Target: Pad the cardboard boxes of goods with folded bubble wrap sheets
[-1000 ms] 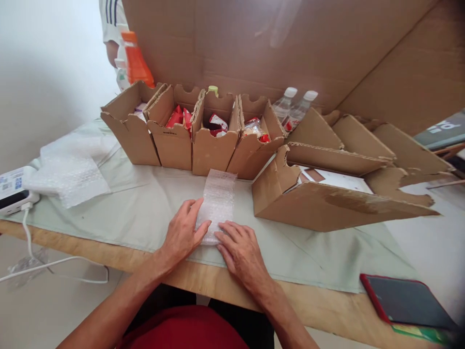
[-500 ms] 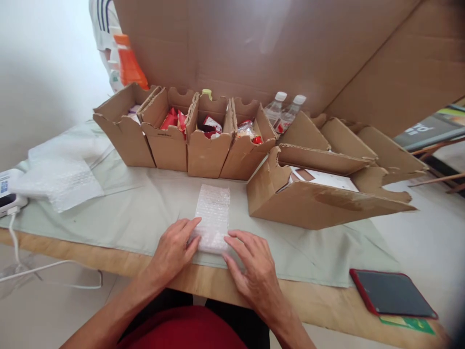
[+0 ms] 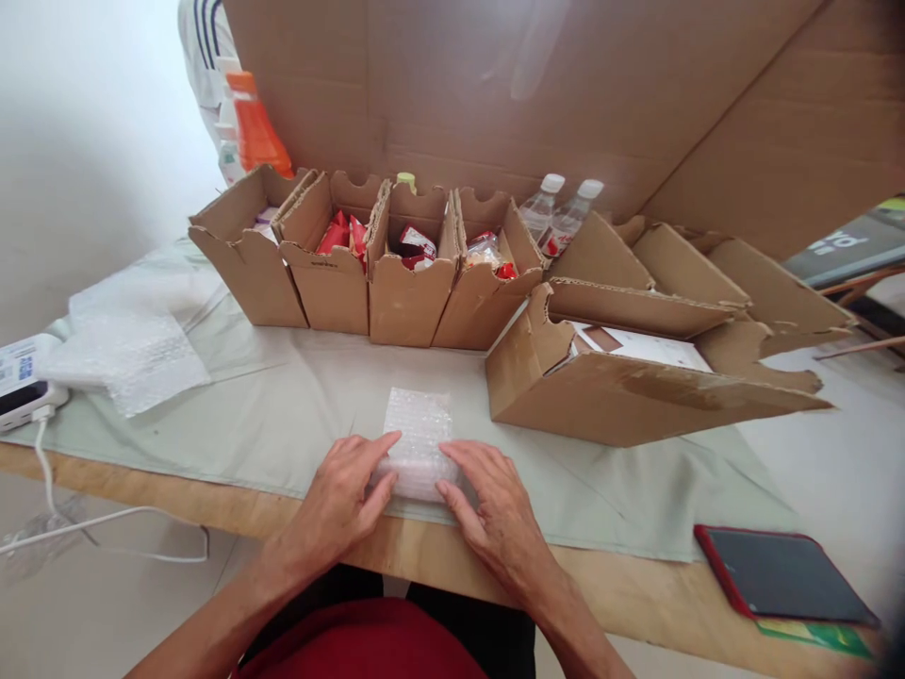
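A strip of bubble wrap (image 3: 419, 437) lies on the pale green cloth (image 3: 283, 415) near the table's front edge, its near end rolled up into a thick bundle. My left hand (image 3: 340, 502) grips the roll's left side, fingers curled over it. My right hand (image 3: 493, 508) grips the right side the same way. What the wrap holds inside is hidden.
Several open cardboard bins (image 3: 368, 259) with snack packets stand in a row behind; a larger box (image 3: 636, 377) lies tipped at right. More bubble wrap (image 3: 134, 354) and a corded device (image 3: 21, 382) lie left. A dark tablet (image 3: 784, 575) sits at right. Another person's sleeve (image 3: 202, 47) shows far back.
The flat length of bubble wrap has grown shorter as both hands rolled its near end forward; the bundle under my fingers is thicker.
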{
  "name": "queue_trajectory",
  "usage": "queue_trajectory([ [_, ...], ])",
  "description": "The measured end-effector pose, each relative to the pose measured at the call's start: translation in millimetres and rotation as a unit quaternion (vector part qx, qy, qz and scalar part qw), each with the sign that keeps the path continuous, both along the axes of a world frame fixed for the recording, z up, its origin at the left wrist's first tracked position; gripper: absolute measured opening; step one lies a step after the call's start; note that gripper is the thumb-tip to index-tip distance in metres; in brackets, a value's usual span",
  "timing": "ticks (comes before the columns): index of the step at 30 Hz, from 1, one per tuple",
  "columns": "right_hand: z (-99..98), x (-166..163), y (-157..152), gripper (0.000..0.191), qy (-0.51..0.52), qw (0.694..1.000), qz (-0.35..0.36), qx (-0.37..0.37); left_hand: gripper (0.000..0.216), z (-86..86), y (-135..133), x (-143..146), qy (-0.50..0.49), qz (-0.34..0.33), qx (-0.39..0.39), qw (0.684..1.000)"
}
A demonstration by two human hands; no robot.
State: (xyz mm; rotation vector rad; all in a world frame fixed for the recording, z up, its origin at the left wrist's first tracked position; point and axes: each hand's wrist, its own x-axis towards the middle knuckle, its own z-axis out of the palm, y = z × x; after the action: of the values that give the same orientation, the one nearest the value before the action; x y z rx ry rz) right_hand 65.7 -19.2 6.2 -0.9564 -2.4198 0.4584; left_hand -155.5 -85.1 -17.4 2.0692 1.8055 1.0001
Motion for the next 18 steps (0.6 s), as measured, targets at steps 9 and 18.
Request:
queue_trajectory([
  [9,-8.7,-11.6,8.4,0.033,-0.061,0.996,0.049,0.052,0.038,-3.8,4.7,-2.0,0.02,-0.001,0.032,0.999],
  [18,-0.6,-10.2,-5.3,0.043,-0.097,0.99,0.002,0.104,0.034,-3.3,19.3,-2.3,0.038,0.051,0.016,0.998],
])
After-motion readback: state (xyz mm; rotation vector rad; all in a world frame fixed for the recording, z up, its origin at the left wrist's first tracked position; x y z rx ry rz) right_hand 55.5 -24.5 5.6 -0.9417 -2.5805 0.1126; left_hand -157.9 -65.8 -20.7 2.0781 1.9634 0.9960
